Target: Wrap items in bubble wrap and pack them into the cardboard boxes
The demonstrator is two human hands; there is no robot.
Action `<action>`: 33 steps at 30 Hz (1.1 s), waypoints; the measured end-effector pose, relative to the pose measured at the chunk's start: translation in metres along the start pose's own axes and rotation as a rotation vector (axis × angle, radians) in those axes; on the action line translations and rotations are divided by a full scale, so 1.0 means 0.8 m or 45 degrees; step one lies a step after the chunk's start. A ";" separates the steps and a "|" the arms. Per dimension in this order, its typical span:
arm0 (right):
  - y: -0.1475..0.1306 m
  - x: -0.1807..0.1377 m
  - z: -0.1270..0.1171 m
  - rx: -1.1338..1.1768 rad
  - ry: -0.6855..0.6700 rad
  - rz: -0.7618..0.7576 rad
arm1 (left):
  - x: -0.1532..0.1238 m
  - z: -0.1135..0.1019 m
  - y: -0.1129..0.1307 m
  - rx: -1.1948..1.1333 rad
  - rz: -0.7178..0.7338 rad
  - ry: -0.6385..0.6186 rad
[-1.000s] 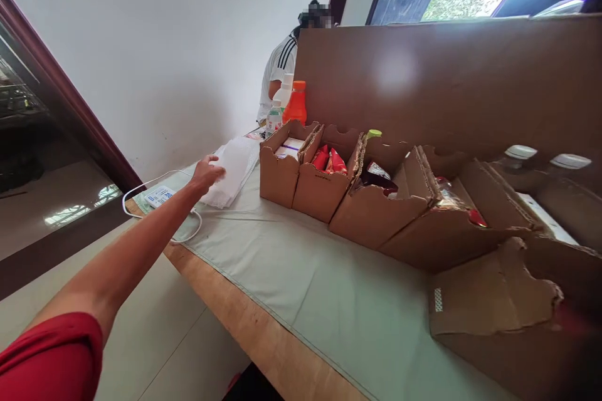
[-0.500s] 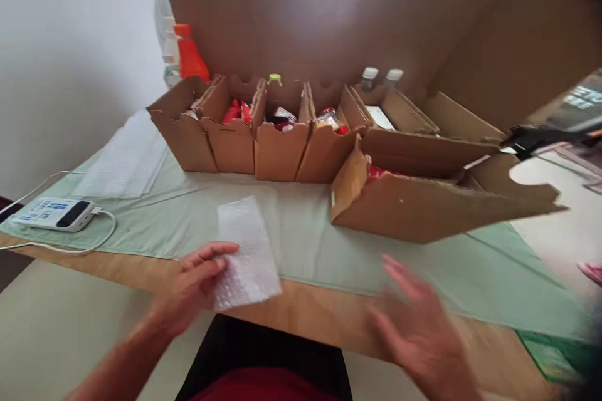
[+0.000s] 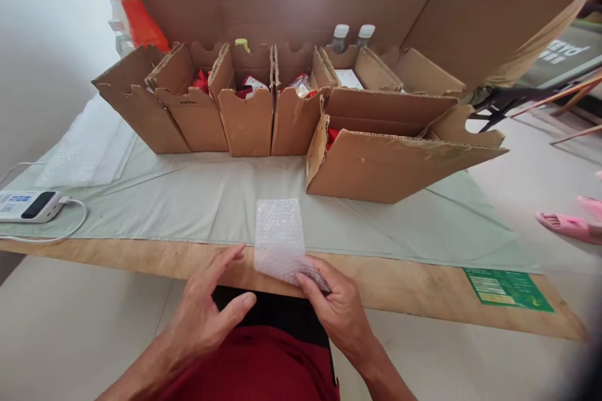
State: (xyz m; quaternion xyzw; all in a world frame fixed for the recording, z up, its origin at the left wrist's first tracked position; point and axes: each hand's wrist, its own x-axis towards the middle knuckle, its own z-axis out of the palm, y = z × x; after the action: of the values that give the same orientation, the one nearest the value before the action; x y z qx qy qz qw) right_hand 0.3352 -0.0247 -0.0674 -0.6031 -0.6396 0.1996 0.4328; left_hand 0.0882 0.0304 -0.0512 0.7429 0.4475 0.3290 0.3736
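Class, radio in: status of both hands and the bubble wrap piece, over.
Right hand pinching bubble wrap piece at table edge. Left hand open beside it. Cardboard boxes behind, apart.

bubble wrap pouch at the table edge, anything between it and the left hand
Nothing visible. The right hand already grips the near end of the bubble wrap pouch. The left hand is open just beside it, fingers pointing toward the pouch, with only bare wooden table edge in the gap. The cardboard boxes stand farther back.

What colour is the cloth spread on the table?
Pale green cloth, clearest in the head view.
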 end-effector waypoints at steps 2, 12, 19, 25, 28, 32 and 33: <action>0.000 0.009 0.010 -0.064 -0.063 -0.029 | 0.006 0.017 -0.001 0.138 0.077 0.003; -0.008 0.009 -0.009 -0.542 0.165 -0.392 | 0.047 0.048 -0.013 0.542 0.212 0.086; 0.001 0.018 0.006 -0.543 -0.105 -0.433 | 0.036 0.033 -0.007 0.531 0.397 0.094; -0.009 0.033 -0.001 -0.263 -0.181 -0.353 | 0.022 0.029 -0.004 0.390 0.510 0.007; -0.013 0.035 -0.004 -0.309 -0.047 -0.297 | 0.035 0.032 -0.005 0.404 0.457 0.076; -0.012 0.034 -0.002 -0.485 0.100 -0.420 | 0.053 0.034 -0.008 0.598 0.385 0.079; -0.011 0.034 0.000 -0.516 0.066 -0.456 | 0.055 0.034 -0.008 0.629 0.366 0.088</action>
State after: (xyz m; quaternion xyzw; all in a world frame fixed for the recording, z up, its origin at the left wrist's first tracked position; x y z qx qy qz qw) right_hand 0.3327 -0.0010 -0.0519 -0.5597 -0.7517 -0.0277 0.3479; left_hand 0.1247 0.0654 -0.0640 0.8555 0.4167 0.2847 0.1153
